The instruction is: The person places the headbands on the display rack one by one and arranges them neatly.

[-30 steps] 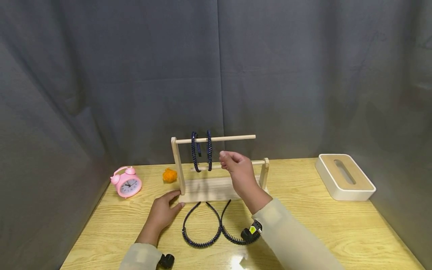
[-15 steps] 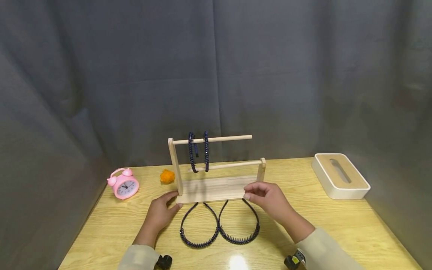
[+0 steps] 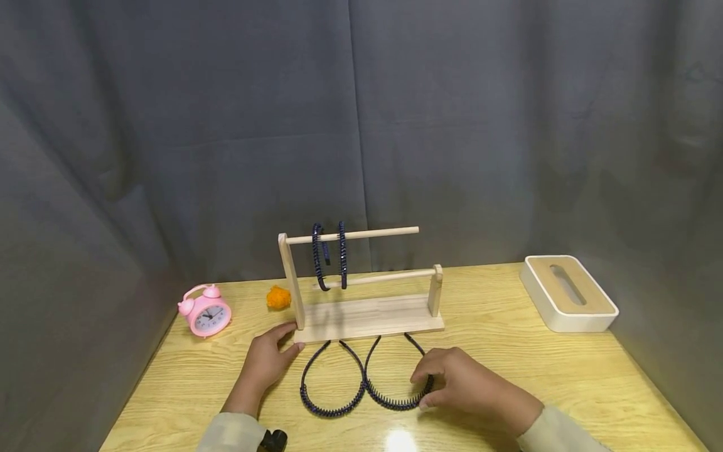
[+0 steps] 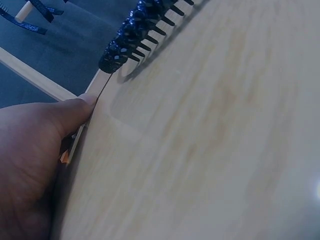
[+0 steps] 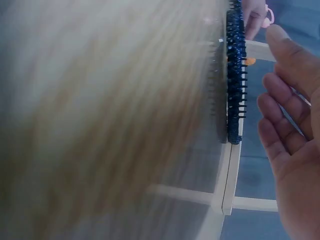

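1. Grips wooden stand (image 3: 367,317) at its 8 o'clock corner with left hand (image 3: 267,359).
2. Holds nothing in right hand (image 3: 463,383), loosely bent at 3 o'clock of right headband (image 3: 398,405); contact unclear.
3. Lies on table (image 3: 181,389), at stand's 5 o'clock.
4. Looks like picking up right headband; probably calls for pinching its band, steadying stand.

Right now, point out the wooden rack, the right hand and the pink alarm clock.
Wooden rack (image 3: 373,317): head view, on its base board.
Right hand (image 3: 460,382): head view, on its back.
Pink alarm clock (image 3: 211,319): head view, on its dial.
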{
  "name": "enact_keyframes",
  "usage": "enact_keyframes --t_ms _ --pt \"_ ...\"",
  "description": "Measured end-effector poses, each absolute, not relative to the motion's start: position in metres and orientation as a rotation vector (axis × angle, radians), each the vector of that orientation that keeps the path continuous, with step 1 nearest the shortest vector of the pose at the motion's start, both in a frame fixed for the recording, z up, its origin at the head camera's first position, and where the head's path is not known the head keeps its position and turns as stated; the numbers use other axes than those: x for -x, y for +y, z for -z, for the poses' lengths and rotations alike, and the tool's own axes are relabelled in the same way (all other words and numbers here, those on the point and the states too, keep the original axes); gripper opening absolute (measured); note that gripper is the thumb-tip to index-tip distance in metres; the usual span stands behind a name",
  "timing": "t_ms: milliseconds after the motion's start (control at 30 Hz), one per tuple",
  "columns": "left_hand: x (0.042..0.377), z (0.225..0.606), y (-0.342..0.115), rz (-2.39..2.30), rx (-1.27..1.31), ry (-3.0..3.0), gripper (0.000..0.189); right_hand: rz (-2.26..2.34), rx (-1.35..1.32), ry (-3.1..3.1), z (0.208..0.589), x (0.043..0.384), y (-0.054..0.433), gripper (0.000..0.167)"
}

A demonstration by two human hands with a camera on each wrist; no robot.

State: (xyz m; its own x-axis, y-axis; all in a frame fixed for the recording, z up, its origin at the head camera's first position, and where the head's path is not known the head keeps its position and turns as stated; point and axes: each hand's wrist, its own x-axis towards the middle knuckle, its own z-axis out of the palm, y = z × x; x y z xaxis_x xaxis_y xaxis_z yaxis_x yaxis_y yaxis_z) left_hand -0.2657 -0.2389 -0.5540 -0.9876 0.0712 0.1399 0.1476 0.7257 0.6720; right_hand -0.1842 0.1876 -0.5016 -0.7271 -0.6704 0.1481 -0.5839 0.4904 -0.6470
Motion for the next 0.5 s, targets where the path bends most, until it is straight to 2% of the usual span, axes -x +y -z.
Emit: enact_keyframes --t_ms 200,500 --pt "0.2657 0.5560 -0.2402 1.100 0.179 -2.814 0.049 0.885 1.223 2.598 0.5014 0.1903 0.1847 0.027" --pt "0.2671 0.5563 -0.2397 1.072 0.201 -2.828 0.048 0.832 1.172 2.527 0.5069 0.1915 0.1843 0.025"
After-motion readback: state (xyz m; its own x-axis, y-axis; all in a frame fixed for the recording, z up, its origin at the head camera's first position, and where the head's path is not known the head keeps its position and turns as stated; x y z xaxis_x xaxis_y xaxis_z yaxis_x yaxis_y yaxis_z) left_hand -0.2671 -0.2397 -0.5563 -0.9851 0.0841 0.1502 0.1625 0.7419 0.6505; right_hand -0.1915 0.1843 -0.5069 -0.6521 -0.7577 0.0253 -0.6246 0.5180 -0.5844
